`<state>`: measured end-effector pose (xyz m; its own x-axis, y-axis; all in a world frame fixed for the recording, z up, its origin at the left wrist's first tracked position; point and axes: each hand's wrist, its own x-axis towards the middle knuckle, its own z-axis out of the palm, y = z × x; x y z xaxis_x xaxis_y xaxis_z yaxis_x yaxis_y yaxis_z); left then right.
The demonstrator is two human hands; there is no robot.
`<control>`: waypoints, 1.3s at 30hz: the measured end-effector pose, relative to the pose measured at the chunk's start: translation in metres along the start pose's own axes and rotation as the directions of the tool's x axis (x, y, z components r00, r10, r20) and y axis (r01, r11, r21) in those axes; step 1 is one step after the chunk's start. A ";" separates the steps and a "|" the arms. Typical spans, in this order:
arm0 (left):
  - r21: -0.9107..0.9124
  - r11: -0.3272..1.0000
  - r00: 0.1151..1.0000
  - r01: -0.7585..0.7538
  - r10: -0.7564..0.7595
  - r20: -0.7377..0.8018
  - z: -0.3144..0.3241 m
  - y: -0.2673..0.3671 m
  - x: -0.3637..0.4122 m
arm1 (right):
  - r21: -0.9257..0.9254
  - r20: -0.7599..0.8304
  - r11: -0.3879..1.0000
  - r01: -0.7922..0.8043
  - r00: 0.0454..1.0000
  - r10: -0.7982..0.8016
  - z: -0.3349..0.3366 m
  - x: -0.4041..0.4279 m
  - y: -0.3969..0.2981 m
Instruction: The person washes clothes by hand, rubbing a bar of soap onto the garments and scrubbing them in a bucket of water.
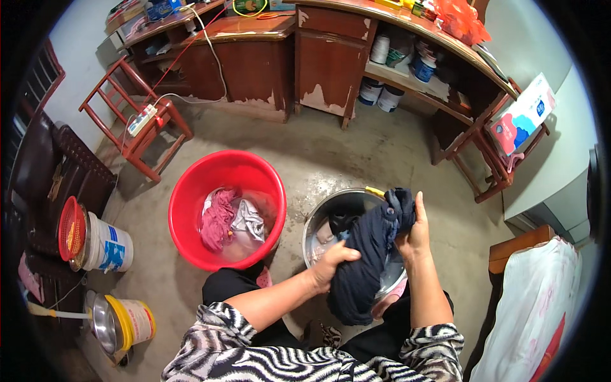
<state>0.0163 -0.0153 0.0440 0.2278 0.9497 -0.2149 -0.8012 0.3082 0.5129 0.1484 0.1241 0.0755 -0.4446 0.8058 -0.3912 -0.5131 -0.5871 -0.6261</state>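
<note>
A bunched dark navy garment (365,260) is held between my two hands over a metal basin (312,210). My left hand (334,265) grips its near left side, thumb on top. My right hand (413,234) holds the far upper end, where a button shows; some of its fingers are hidden behind the cloth. The garment's lower end hangs past the basin's near rim. Inside the basin are water, a black cloth (342,222) and other pieces partly covered by the garment. To the left stands a red plastic tub (179,234) with a pink cloth (217,219) and a pale grey cloth (249,220) in water.
A wooden chair (157,114) bearing a power strip (142,119) stands at far left. Buckets (112,246) and a yellow-rimmed pail (136,324) line the left side. Wooden desks (329,71) run along the back. Another chair (496,176) and a cloth-covered piece of furniture (530,296) are on the right.
</note>
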 end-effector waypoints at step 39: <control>0.328 0.920 0.763 -0.213 0.366 -0.532 -0.032 0.059 -0.005 | -0.921 0.060 -0.387 0.038 0.997 -0.046 -0.122 0.027 0.061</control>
<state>-0.0503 -0.0037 0.0487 -0.4141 0.8082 -0.4187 -0.6043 0.0999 0.7905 0.1947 0.1193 -0.0550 -0.4641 0.8256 -0.3209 0.8581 0.3293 -0.3939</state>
